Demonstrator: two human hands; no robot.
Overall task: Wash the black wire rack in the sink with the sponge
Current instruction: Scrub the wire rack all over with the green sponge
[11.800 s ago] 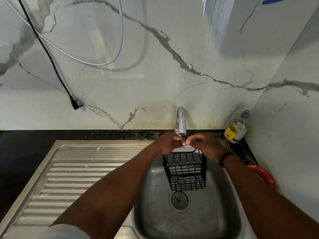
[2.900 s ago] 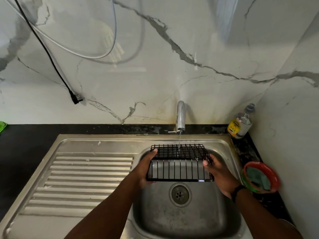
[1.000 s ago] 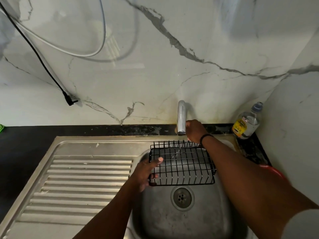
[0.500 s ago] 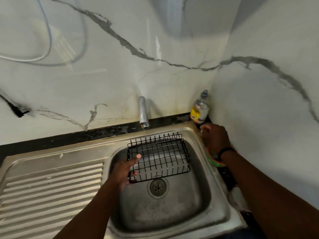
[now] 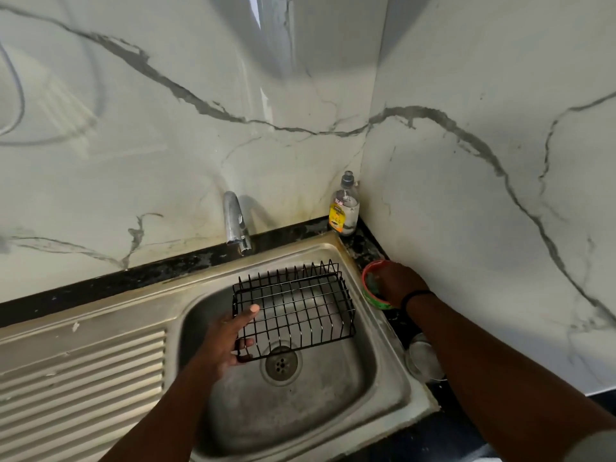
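Marble-walled steel sink [image 5: 383,355]: left hand [image 5: 224,338] grips the black wire rack [image 5: 293,308]; right hand [image 5: 396,283], fingers hidden, reaches the sponge bowl [image 5: 368,288] right of it.

Wire rack [image 5: 295,310]: thin metal wire with a black coating, smooth, slight sheen. Sink [image 5: 393,378]: stainless steel, brushed and dull, basin floor clouded with stains and scuffs; draining board pressed into ridges. Drain [image 5: 281,363]: perforated metal, tarnished. Tap [image 5: 235,225]: chromed metal, polished and reflective. Walls [image 5: 166,168]: white marble-look panels with grey veining, glossy, showing reflections. Countertop [image 5: 100,285]: black speckled stone, worn and blotched along the sink edge. Bottle [image 5: 344,208]: clear plastic, grey cap, yellow printed label. Bowl [image 5: 370,295]: red-rimmed, looks like plastic, with green on its side. Wristband [image 5: 416,295]: black, matt.
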